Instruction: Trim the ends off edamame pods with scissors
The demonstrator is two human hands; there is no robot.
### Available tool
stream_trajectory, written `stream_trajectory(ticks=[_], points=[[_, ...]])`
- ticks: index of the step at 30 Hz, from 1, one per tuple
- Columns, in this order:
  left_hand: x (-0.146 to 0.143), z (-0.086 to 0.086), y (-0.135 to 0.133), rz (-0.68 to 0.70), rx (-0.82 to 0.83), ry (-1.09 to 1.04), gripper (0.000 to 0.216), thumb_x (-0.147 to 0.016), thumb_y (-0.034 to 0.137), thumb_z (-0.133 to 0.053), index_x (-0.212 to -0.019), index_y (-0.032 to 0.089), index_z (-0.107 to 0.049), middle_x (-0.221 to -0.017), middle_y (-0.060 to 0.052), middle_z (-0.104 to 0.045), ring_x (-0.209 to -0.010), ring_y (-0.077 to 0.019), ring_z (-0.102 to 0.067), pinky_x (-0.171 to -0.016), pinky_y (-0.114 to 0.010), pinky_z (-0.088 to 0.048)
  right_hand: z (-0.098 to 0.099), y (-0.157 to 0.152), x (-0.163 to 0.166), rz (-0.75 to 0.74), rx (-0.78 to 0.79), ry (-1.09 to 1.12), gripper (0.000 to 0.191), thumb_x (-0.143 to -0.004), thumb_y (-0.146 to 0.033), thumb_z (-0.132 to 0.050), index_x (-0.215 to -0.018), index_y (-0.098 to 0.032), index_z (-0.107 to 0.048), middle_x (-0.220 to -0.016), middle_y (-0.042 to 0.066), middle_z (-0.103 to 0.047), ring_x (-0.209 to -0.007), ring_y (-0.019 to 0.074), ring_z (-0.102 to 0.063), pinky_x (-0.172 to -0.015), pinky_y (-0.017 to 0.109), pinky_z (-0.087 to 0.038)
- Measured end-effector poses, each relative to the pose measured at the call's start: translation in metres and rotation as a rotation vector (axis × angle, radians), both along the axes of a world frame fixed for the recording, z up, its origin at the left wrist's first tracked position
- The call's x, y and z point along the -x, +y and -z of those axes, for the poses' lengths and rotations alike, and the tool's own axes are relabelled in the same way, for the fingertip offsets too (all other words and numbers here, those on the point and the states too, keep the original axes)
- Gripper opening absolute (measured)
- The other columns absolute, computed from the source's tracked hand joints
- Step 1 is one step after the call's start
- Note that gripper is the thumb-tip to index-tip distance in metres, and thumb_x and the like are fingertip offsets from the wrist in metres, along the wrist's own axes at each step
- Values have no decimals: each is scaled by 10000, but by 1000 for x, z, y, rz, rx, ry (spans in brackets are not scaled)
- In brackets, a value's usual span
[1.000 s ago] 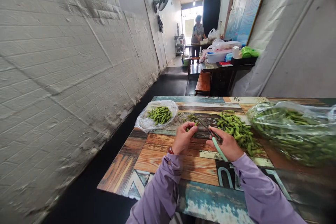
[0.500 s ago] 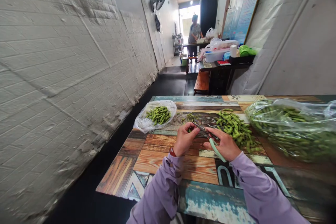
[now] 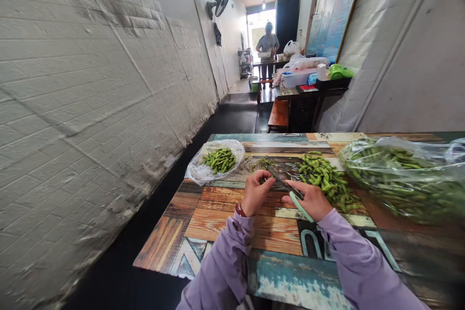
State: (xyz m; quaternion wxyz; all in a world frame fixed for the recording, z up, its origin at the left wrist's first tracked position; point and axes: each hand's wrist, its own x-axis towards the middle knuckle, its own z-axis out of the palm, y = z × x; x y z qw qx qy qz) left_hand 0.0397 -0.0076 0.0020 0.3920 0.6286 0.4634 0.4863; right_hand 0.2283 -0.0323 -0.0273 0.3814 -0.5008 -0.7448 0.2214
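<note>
My left hand pinches a green pod over the patterned table. My right hand grips scissors with pale green handles, the blades pointing at the pod. A loose heap of green pods lies just right of my hands. A small pile of trimmings sits beyond the blades. To the left, an opened plastic bag holds more pods.
A large clear bag of pods fills the table's right side. A white brick wall runs close on the left. Down the aisle stand a bench, a cluttered dark table and a person.
My hands stayed in place, and the scissor blades have closed in on the pod. The far person turned at the distant counter.
</note>
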Motion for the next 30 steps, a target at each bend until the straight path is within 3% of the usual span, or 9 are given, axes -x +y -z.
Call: stream_trajectory(ticks=[5,8,13,19,30], points=[[0,4,2,-43,20,-57,152,-672,300,-667,-712,160,-620,-709,-2,-564,-691,-117,-485,-663,-231,-382,5,3,-1,31,85,68,457,-701,-431,-670,-1106,-218,-669,-1087,70,-695,-984,258,-658,-878,403,-526],[0,1,1,-26,165,-277,242,-653,360,-692,-741,163,-583,-656,30,-518,-595,-83,-454,-564,-203,-365,7,6,-3,79,109,130,494,-711,-453,-660,-1141,-210,-646,-1121,79,-680,-1002,258,-649,-888,405,-520],[0,-5,-1,14,408,-577,401,-618,458,-720,-760,182,-466,-601,74,-480,-411,-24,-313,-382,-159,-200,5,4,-1,100,67,103,509,-726,-458,-643,-1171,-212,-619,-1100,76,-683,-932,238,-666,-852,382,-533],[0,-5,0,46,391,-661,432,-610,465,-740,-772,177,-461,-575,81,-485,-389,-15,-319,-363,-153,-192,0,-1,3,72,-33,-22,479,-726,-437,-646,-1152,-219,-625,-1093,86,-666,-955,244,-645,-829,372,-541],[-3,-4,-1,76,434,-723,436,-592,415,-772,-781,170,-464,-544,89,-450,-380,-10,-330,-351,-136,-191,1,0,3,17,-27,-25,499,-739,-412,-642,-1196,-219,-584,-1081,82,-633,-869,197,-632,-748,324,-549]])
